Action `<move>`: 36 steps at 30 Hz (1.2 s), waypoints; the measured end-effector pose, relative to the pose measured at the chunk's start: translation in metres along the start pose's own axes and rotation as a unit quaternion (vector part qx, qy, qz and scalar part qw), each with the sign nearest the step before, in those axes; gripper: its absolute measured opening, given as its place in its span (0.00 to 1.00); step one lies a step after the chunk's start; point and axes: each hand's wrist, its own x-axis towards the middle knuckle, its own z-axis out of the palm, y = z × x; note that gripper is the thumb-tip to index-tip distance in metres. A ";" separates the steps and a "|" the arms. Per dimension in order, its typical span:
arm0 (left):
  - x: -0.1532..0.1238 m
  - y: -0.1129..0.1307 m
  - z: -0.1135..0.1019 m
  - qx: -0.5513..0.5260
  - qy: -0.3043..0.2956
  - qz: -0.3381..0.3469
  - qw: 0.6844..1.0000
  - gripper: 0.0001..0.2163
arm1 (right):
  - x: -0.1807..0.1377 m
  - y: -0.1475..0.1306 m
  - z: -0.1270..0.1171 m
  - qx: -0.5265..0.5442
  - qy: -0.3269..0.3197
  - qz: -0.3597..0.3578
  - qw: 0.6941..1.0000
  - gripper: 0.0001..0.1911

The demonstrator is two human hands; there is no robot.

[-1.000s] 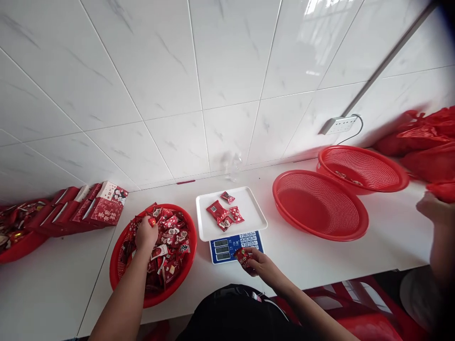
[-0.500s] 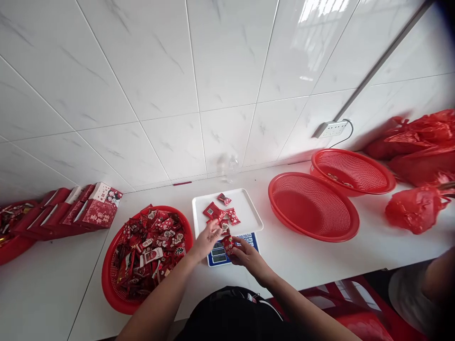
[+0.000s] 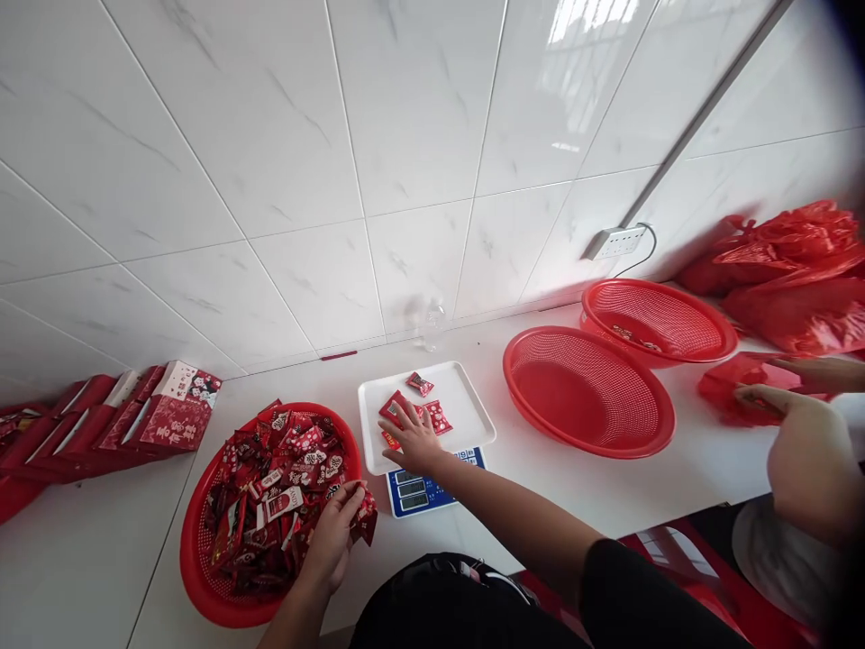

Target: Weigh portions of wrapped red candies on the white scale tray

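My left hand [image 3: 330, 539] is closed, thumb and fingers pinching a red candy packet [image 3: 367, 520] at the right rim of a red basket [image 3: 195, 577]. A heap of small red wrapped candies [image 3: 290, 473] fills that basket. Over the white tray [image 3: 477, 410] of a scale, my right hand [image 3: 417, 443] reaches with its fingers apart, covering part of several red candy packets [image 3: 438, 416]. One small wrapped candy [image 3: 420, 384] lies farther back on the tray. Below the tray shows the scale's blue panel [image 3: 414, 494] with its displays.
Two red mesh baskets [image 3: 587, 392] stand on the right, the rear one [image 3: 659, 315] with a few small pieces inside. At far right a co-worker's hand [image 3: 770, 397] touches a red plastic bag [image 3: 726, 388]. Red gift boxes [image 3: 172, 410] line the left; a clear bottle [image 3: 433, 324] stands behind the tray.
My left hand has moved from the tray down to the basket's right rim, now with a packet. My right hand has gone from the scale panel onto the tray. The co-worker's hands have reached the red bag.
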 end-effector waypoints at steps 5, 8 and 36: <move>-0.008 -0.004 -0.005 -0.030 0.007 -0.022 0.999 0.20 | 0.016 0.034 0.000 -0.044 -0.036 -0.012 0.998 0.27; -0.009 -0.008 -0.012 -0.039 0.027 -0.038 0.998 0.20 | 0.005 0.060 -0.005 -0.036 -0.008 -0.016 0.999 0.24; -0.023 -0.008 0.023 0.071 -0.025 -0.006 0.997 0.21 | 0.000 0.082 -0.006 0.042 0.064 -0.003 0.997 0.25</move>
